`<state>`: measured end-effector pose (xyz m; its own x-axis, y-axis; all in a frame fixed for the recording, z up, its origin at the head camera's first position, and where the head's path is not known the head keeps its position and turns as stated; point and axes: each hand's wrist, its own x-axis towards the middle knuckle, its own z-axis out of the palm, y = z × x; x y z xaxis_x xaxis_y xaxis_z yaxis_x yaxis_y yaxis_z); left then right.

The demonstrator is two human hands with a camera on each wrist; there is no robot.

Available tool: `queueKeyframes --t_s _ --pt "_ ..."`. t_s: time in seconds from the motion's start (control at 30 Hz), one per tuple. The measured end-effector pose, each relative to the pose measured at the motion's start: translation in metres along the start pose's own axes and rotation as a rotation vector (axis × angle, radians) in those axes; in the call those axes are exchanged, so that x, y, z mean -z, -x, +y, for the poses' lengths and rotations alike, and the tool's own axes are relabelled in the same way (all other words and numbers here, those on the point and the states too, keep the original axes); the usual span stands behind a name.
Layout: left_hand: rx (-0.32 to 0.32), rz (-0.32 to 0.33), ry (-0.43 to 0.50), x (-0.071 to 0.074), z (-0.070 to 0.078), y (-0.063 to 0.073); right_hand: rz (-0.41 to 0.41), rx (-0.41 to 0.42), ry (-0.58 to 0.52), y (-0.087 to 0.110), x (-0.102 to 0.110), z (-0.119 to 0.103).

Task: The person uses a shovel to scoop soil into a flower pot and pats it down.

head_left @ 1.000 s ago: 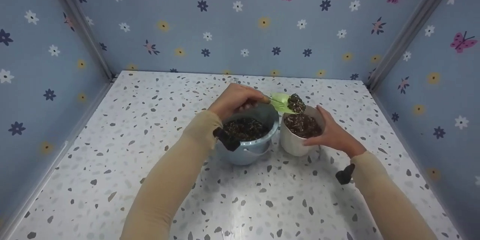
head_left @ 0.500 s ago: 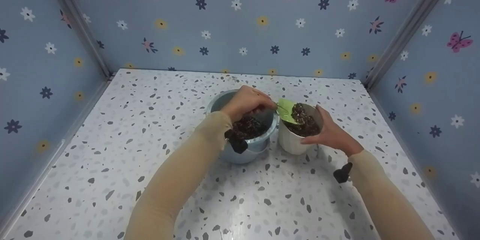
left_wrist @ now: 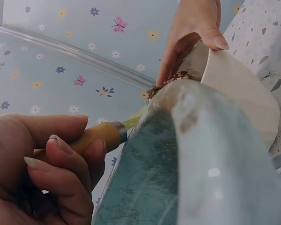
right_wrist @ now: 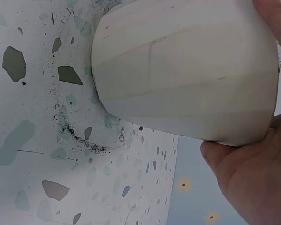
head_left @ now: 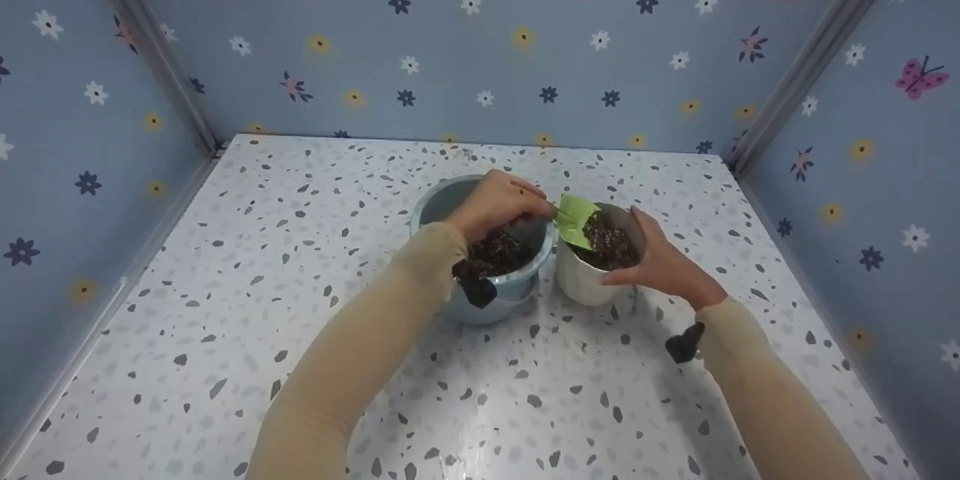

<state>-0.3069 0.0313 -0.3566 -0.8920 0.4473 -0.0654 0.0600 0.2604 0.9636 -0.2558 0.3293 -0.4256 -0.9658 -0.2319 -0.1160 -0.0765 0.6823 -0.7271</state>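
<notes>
My left hand (head_left: pixel 501 204) grips the wooden handle (left_wrist: pixel 102 138) of a small garden trowel. Its green blade (head_left: pixel 574 220) tilts down over the left rim of a white flowerpot (head_left: pixel 587 283), against dark potting soil (head_left: pixel 613 241) inside. On the pot's right side my right hand (head_left: pixel 664 261) holds the rim, thumb toward the front and fingers behind. The right wrist view shows the faceted pot wall (right_wrist: pixel 187 70) with that hand around its upper edge. Below my left hand stands a light blue bucket (head_left: pixel 487 309), partly filled with soil (head_left: pixel 501 253).
Bucket and flowerpot stand side by side on a white speckled tabletop (head_left: pixel 187 300). Blue panels with flowers and butterflies (head_left: pixel 480 37) enclose the back and both sides. Dark crumbs (right_wrist: pixel 86 143) lie on the surface near the pot's base.
The trowel, heaped with soil above the pot, has moved right and down and tipped over the rim. Its soil has slid into the pot. My right hand keeps holding the pot.
</notes>
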Motion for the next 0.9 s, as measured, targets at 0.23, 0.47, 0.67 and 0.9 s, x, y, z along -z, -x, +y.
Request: queueKeyframes --t_s 0.23,0.47,0.67,0.9 --pt "-0.009 0.016 -0.084 -0.002 0.001 -0.001 -0.010 -0.025 0.035 0.001 0.000 -0.001" --pt "-0.064 -0.019 -0.120 -0.004 0.001 0.000 -0.008 -0.021 0.036 0.000 0.001 0.000" --pt "-0.070 -0.003 -0.162 -0.002 0.003 0.004 -0.011 -0.023 0.026 0.000 0.000 0.000" --pt "-0.108 0.041 -0.035 0.008 0.007 0.012 -0.011 -0.034 0.025 0.002 0.000 0.000"
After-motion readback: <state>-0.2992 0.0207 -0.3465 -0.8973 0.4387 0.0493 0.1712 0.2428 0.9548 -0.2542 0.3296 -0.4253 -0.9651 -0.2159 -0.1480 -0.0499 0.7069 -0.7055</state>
